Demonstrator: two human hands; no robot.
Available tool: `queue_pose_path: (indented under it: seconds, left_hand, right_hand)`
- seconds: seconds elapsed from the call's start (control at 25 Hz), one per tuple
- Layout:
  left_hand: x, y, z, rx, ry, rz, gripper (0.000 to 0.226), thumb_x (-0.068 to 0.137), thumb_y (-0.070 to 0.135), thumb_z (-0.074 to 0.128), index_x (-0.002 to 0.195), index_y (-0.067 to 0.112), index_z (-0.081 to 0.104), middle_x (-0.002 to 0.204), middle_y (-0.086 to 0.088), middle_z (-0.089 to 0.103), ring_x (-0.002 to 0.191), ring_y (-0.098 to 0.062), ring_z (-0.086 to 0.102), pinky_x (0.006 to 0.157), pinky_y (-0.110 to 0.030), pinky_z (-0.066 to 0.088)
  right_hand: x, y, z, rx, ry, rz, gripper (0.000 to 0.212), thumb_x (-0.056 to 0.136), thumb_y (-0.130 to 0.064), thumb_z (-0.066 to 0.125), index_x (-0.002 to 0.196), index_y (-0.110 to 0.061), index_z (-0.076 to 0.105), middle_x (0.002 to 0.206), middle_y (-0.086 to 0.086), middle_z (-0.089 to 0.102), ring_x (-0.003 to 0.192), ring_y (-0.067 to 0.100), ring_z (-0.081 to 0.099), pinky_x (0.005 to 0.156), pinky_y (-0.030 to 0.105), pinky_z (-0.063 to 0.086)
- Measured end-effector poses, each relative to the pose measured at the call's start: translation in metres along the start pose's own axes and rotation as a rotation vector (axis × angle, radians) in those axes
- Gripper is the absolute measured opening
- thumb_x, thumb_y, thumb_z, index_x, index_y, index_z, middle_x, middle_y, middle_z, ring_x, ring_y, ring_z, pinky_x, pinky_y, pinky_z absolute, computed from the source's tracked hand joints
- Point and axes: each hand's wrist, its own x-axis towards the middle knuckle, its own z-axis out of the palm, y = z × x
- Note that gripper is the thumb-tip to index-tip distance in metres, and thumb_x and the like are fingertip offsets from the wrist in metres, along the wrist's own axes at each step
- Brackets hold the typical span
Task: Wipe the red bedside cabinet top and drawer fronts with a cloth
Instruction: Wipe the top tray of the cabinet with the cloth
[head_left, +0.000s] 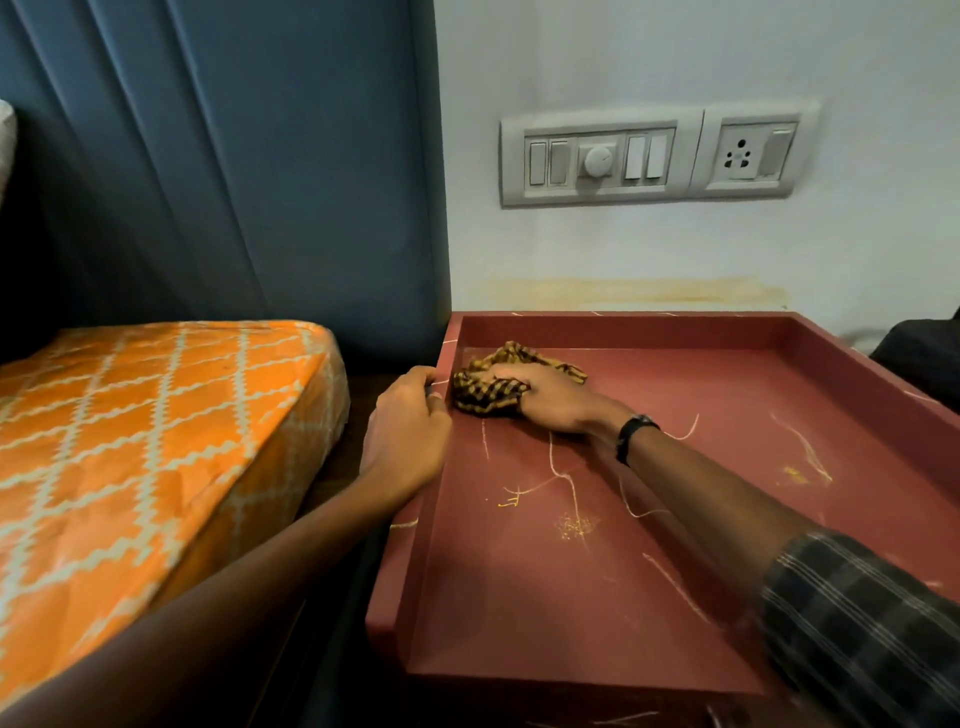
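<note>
Our right grip (540, 395) clutches the cloth (498, 382) near the cabinet's (675, 519) back left corner; our left grip (410, 431) clasps its left rim.

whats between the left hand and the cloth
Only the cabinet's raised left rim. In the head view the left hand grips it from outside; the cloth lies just inside, under the right hand.
</note>
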Motion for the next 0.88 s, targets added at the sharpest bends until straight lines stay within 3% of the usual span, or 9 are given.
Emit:
queue_pose_path:
  seconds: [0.16,0.28,0.32,0.44,0.48,0.6,0.76,0.88]
  left_hand:
    - [-0.002,0.002,-0.003,-0.013,-0.029,-0.007,0.038,0.094,0.013,0.04,0.13,0.013,0.05,0.13,-0.009,0.058,0.117,-0.023,0.054,0.097,-0.034,0.043]
    - [-0.005,0.006,-0.006,-0.06,-0.061,-0.031,0.037,0.095,0.015,0.041,0.131,0.014,0.049,0.129,-0.009,0.058,0.105,-0.015,0.055,0.087,-0.028,0.042]
    - [-0.006,0.007,-0.007,-0.075,-0.072,-0.039,0.037,0.096,0.016,0.041,0.132,0.014,0.049,0.13,-0.01,0.058,0.104,-0.015,0.055,0.086,-0.027,0.041]
    - [-0.007,0.01,-0.009,-0.089,-0.104,-0.058,0.039,0.097,0.016,0.04,0.135,0.014,0.045,0.13,-0.009,0.058,0.104,-0.018,0.057,0.082,-0.027,0.042]
    - [-0.007,0.01,-0.008,-0.087,-0.105,-0.057,0.039,0.097,0.015,0.04,0.135,0.014,0.045,0.129,-0.009,0.058,0.1,-0.016,0.057,0.081,-0.026,0.043]
    - [-0.006,0.009,-0.007,-0.056,-0.081,-0.031,0.039,0.095,0.013,0.041,0.134,0.014,0.046,0.127,-0.009,0.06,0.104,-0.02,0.059,0.082,-0.027,0.044]
    - [-0.003,0.008,-0.005,-0.03,-0.061,-0.021,0.037,0.094,0.013,0.041,0.13,0.013,0.05,0.123,-0.009,0.062,0.102,-0.019,0.058,0.083,-0.029,0.045]
    - [-0.004,0.009,-0.005,-0.013,-0.066,-0.007,0.037,0.093,0.013,0.043,0.13,0.013,0.05,0.124,-0.01,0.061,0.108,-0.023,0.058,0.091,-0.035,0.046]
  right_hand:
    - [-0.059,-0.039,-0.003,0.108,-0.195,-0.107,0.042,0.089,0.003,0.046,0.117,-0.025,0.062,0.131,-0.006,0.06,0.125,0.007,0.051,0.111,0.03,0.036]
    - [-0.081,-0.055,-0.031,0.142,-0.331,-0.154,0.035,0.089,0.004,0.047,0.115,-0.016,0.062,0.119,-0.005,0.065,0.113,0.006,0.058,0.1,0.021,0.044]
    - [-0.081,-0.052,-0.045,0.162,-0.253,-0.126,0.036,0.089,0.004,0.047,0.114,-0.017,0.062,0.115,-0.005,0.066,0.109,0.007,0.06,0.096,0.021,0.047]
    - [-0.072,-0.012,-0.091,0.079,0.374,0.15,0.047,0.082,0.007,0.043,0.109,-0.025,0.063,0.114,0.003,0.068,0.108,0.024,0.063,0.089,0.033,0.048]
    - [-0.069,0.007,-0.1,-0.016,0.474,0.291,0.049,0.08,0.007,0.041,0.109,-0.026,0.062,0.116,0.007,0.067,0.109,0.031,0.061,0.089,0.036,0.047]
    - [-0.068,0.045,-0.083,-0.293,0.36,0.588,0.044,0.083,0.001,0.043,0.115,-0.022,0.061,0.124,0.009,0.064,0.116,0.033,0.056,0.093,0.037,0.044]
    - [-0.05,0.017,-0.032,-0.257,0.354,0.386,0.044,0.087,-0.007,0.045,0.123,-0.028,0.059,0.128,0.0,0.063,0.12,0.026,0.054,0.098,0.034,0.041]
    - [-0.044,-0.03,-0.001,-0.129,0.181,0.164,0.046,0.089,-0.004,0.044,0.126,-0.026,0.059,0.133,-0.002,0.059,0.125,0.022,0.05,0.104,0.032,0.036]
